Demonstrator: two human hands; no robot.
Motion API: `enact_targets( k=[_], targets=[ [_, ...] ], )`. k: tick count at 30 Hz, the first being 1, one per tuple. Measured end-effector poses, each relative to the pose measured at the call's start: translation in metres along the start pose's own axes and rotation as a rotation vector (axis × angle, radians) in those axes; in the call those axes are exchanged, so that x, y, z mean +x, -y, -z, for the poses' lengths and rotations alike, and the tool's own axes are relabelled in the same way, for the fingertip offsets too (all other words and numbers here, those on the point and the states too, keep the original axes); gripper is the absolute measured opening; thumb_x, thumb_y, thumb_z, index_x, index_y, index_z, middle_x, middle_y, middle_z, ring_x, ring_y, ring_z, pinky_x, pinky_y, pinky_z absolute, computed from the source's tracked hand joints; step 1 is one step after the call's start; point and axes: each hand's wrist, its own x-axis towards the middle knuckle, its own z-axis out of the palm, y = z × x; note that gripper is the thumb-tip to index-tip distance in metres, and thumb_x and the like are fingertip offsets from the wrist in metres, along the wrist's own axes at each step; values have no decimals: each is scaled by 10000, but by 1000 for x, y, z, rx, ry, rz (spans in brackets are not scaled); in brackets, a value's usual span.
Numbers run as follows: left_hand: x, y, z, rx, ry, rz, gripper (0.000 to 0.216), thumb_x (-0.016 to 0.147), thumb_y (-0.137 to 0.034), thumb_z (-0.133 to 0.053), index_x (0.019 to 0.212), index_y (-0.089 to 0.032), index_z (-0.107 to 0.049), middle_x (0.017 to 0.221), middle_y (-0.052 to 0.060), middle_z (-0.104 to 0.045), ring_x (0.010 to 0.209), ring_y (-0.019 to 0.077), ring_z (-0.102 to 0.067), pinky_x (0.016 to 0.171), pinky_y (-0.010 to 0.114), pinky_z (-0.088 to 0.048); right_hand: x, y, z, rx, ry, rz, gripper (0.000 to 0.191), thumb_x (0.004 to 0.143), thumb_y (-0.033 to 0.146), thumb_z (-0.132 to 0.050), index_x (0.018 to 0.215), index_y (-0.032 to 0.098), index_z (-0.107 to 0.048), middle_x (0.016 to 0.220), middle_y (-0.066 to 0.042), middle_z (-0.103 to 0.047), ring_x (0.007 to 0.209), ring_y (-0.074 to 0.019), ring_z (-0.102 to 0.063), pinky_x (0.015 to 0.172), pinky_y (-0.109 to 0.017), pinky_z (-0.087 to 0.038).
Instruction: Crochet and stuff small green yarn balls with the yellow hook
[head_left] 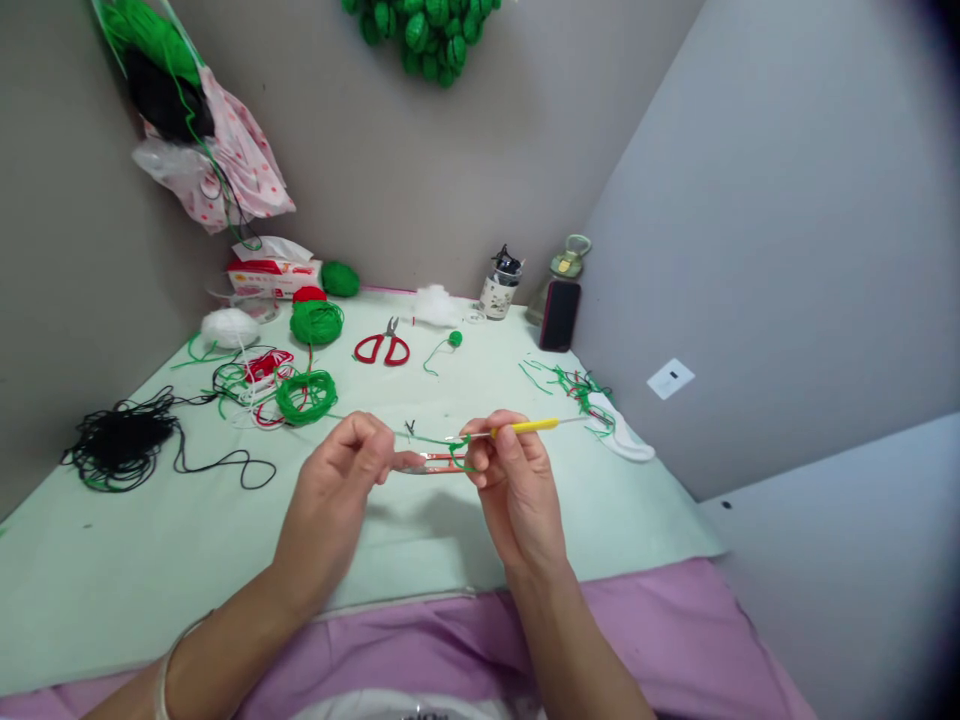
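Closed around a crochet hook (534, 426) with a yellow handle, my right hand (525, 480) points its metal tip leftward. A small piece of green yarn work (459, 446) sits by the hook tip at the right fingertips, with a loop hanging below. My left hand (341, 480) pinches the green yarn (420, 438), its index finger stretched toward the right hand. The strand runs taut between both hands and back to a green yarn coil (307, 397). Just behind the fingers is an orange-red and silver tool (442, 463), partly hidden, perhaps thread snips.
Red-handled pliers (382, 347), a small green ball (454, 339) and white stuffing (436, 306) lie farther back. Tangled black yarn (131, 440) is at left; green scraps (581, 388) lie at right. A phone (560, 315) leans against a bottle (568, 258) near the wall.
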Motion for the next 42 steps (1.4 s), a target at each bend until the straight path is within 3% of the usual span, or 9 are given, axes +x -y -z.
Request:
enact_targets(
  k=[6, 11, 15, 18, 21, 24, 27, 36, 42],
  targets=[
    [2, -14, -9, -271, -7, 41, 350, 959, -436, -663, 706, -209, -579, 766, -32, -501, 692, 129, -462, 925, 398, -607, -4, -3, -1, 54, 38, -18, 216, 828, 442, -806, 861, 247, -718, 836, -16, -759, 562, -82, -474, 487, -195, -416],
    [12, -13, -19, -352, -4, -50, 402, 1029, -410, -534, 688, -228, -647, 970, 10, -695, 1194, 230, -618, 1169, 463, -438, -8, -5, -3, 45, 57, -44, 229, 834, 451, -798, 845, 239, -711, 800, -22, -737, 552, -86, -477, 463, -193, -415],
    [16, -8, -15, 30, 26, -285, 649, 1054, -478, -438, 464, -241, -565, 1021, 30, -803, 1391, 281, -542, 1300, 445, -144, -10, -5, -3, 41, 49, -50, 249, 822, 467, -802, 841, 241, -699, 795, -19, -731, 537, -85, -462, 446, -194, -413],
    [14, -4, -6, 382, 72, -426, 394, 960, -383, -643, 596, -281, -753, 1125, 36, -809, 1451, 321, -473, 1303, 453, 34, -9, -6, -2, 41, 29, -30, 242, 828, 470, -794, 854, 250, -699, 805, -12, -729, 535, -82, -450, 447, -192, -411],
    [10, 0, 0, 432, 153, -275, 168, 922, -357, -692, 913, -304, -852, 1258, 42, -765, 1482, 333, -423, 1294, 463, -92, -9, -8, -1, 23, 17, -1, 223, 845, 464, -777, 862, 255, -701, 816, -11, -732, 543, -86, -461, 458, -199, -414],
    [4, 5, -1, 255, 234, 44, 282, 951, -457, -654, 1126, -312, -822, 1301, 41, -741, 1375, 322, -541, 1188, 424, -338, -10, -10, -2, 24, 1, 28, 206, 837, 442, -788, 860, 249, -720, 814, -17, -739, 547, -91, -485, 475, -217, -424],
    [2, 6, -6, 57, 174, 204, 332, 879, -497, -747, 1148, -313, -814, 1159, 27, -788, 1155, 280, -674, 1096, 383, -420, -11, -12, -2, 20, 12, 64, 152, 871, 398, -766, 869, 248, -741, 829, -17, -750, 557, -86, -515, 507, -221, -438],
    [6, 1, -11, -71, 38, 242, 186, 720, -355, -888, 872, -251, -859, 717, 1, -744, 746, 166, -638, 791, 287, -500, -13, -12, -1, 0, 29, 108, 97, 917, 343, -734, 889, 260, -776, 858, -17, -776, 563, -78, -544, 527, -217, -443],
    [2, 2, -10, -12, 88, 221, 258, 784, -316, -860, 1037, -282, -829, 752, -35, -672, 763, 124, -626, 787, 249, -483, -14, -15, 2, -63, 52, 137, 117, 935, 353, -718, 912, 260, -784, 878, -19, -782, 579, -84, -544, 542, -230, -445]
  ],
)
